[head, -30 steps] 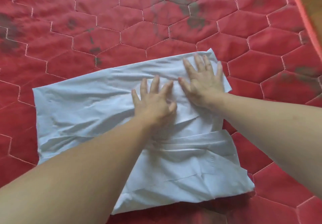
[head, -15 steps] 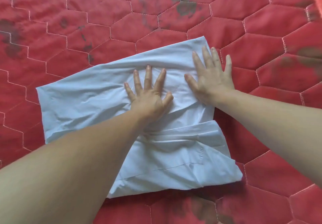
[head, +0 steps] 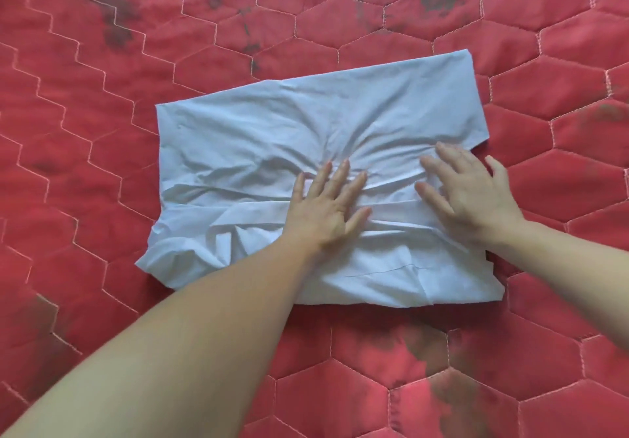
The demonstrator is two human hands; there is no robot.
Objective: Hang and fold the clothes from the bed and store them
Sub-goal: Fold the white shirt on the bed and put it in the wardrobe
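Left hand (head: 328, 208) and right hand (head: 468, 194), each grip spread flat, press the white garment (head: 272, 138), partly folded and creased, on the red quilted bed (head: 510, 352). Further folding and storing seemingly remain.

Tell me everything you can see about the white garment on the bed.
The white garment is thin, woven-looking cloth, folded into a rough rectangle and lying flat on the red quilted bed cover. It is wrinkled, creases fanning out from its middle, with a stitched hem near the front edge. The left hand and right hand press on it, fingers spread.
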